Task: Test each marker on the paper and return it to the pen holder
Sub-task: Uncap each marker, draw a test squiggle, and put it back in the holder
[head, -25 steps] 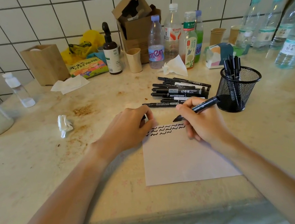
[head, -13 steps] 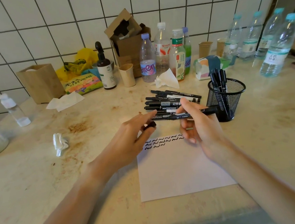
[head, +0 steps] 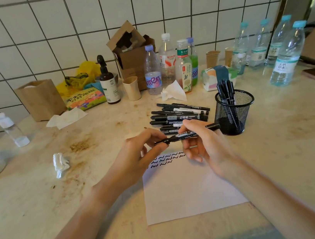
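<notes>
Pen holder: black wire mesh. Marker: glossy black plastic. Paper: matt white; countertop: smooth, stained stone.

One camera sits on the person's head. It looks forward and down, close over the worktop, toward the tiled wall behind.

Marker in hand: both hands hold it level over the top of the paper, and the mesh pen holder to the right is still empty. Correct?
Not quite. The head view shows the mesh pen holder already has several black markers standing in it. The rest holds: the left hand and right hand hold the marker roughly level above the top of the paper.
</notes>
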